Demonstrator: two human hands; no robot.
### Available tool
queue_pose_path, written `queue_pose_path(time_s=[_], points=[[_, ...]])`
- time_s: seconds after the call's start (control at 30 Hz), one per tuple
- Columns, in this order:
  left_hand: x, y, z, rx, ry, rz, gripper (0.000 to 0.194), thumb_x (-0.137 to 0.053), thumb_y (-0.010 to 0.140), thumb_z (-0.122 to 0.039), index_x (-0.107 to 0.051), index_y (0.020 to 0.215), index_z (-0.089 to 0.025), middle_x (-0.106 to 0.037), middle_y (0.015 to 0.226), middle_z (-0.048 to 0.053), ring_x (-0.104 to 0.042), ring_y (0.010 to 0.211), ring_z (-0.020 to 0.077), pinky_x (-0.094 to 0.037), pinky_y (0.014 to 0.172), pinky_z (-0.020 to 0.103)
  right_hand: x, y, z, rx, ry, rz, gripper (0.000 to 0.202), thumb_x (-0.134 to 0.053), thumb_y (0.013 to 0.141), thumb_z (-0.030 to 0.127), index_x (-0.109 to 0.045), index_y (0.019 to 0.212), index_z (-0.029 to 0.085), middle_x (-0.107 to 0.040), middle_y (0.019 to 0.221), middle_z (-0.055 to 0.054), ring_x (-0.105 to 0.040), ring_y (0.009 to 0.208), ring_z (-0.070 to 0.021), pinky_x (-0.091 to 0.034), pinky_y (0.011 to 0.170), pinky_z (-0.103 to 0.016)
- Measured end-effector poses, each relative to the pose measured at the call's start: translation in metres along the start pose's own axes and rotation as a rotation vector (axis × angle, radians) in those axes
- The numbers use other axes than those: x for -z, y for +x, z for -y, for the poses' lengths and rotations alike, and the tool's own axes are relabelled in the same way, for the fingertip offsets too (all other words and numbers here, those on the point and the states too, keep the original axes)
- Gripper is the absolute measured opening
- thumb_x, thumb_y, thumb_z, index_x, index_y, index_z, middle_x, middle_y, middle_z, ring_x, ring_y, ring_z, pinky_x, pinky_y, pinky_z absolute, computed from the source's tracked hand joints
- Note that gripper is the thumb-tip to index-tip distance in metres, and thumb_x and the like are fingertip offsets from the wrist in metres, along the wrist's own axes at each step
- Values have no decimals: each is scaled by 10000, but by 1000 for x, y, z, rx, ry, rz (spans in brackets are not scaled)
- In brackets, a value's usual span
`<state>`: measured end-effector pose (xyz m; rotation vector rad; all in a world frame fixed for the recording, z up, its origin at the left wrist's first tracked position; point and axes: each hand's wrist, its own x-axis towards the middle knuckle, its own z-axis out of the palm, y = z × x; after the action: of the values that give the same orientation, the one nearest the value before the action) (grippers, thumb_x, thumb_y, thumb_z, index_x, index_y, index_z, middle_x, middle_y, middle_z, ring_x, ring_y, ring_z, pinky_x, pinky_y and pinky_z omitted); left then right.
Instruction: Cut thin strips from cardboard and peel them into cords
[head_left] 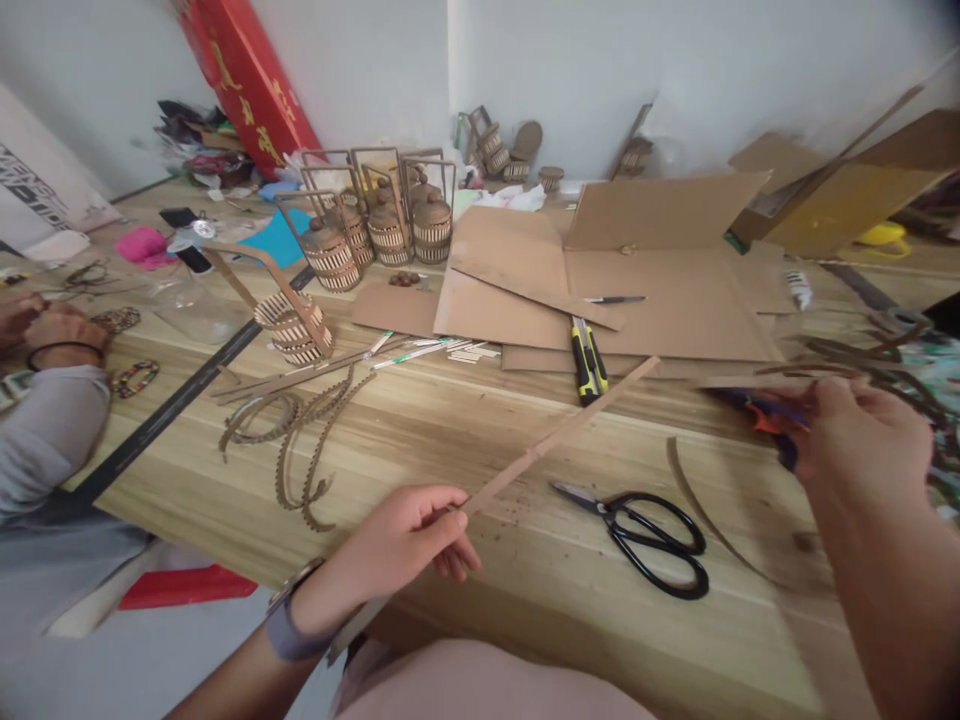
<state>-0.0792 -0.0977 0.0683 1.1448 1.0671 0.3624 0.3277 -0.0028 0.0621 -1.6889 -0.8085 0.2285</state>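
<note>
My left hand (420,540) is closed around a long, flat brown strip, perhaps bamboo (555,440). The strip slants up to the right over the table, and its lower end runs back beneath my wrist. At the right, my right hand (862,430) is pinched on what looks like a thin brown strip (750,381) pointing left, somewhat blurred. Just below those fingers is a tool with orange and purple handles (772,420); whether the hand touches it I cannot tell. Black-handled scissors (652,540) lie between my hands, beside a curved strip (697,500).
A yellow-black utility knife (587,365) lies by flattened cardboard (510,290). Several small lidded woven baskets (386,230) stand behind, and an open one (296,325) stands nearer. Notched strips (300,450) curl at left. Another person's sleeve (52,440) rests at the left edge.
</note>
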Motion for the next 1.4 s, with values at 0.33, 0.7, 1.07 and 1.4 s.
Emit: queue_pose_path(time_s=[0.33, 0.7, 1.07, 1.4], points=[[4, -1, 9, 25, -1, -23, 311, -583, 883, -495, -567, 870, -184, -755, 793, 50, -683, 662, 146, -505, 646, 261, 13, 22, 4, 19, -697, 205, 374, -811, 689, 365, -571, 417, 275, -384, 408, 11, -369, 495, -187, -300, 630, -412], [0, -2, 10, 10, 52, -17, 316, -571, 906, -492, -594, 904, -177, -759, 819, 60, -687, 696, 157, -500, 652, 262, -23, -37, 0, 743, -642, 560, 261, -550, 871, 279, -736, 1051, 242, -678, 1246, -185, -588, 1094, -345, -408, 973, -518], [30, -26, -9, -180, -483, 119, 730, -615, 758, -842, -694, 1136, -222, -721, 636, 26, -607, 414, 157, -404, 430, 237, -46, -47, 18, 739, -313, 835, 188, -600, 825, 346, -763, 898, 286, -766, 914, -63, -622, 868, -255, -474, 830, -414], [-16, 32, -37, -373, -571, -19, 519, -723, 835, -612, -687, 1045, -140, -724, 724, 40, -585, 508, 101, -439, 492, 213, -38, -41, 68, -23, 36, 870, 576, -715, 619, 735, -745, 835, 202, -658, 671, -20, -337, 450, -80, -268, 397, -246]])
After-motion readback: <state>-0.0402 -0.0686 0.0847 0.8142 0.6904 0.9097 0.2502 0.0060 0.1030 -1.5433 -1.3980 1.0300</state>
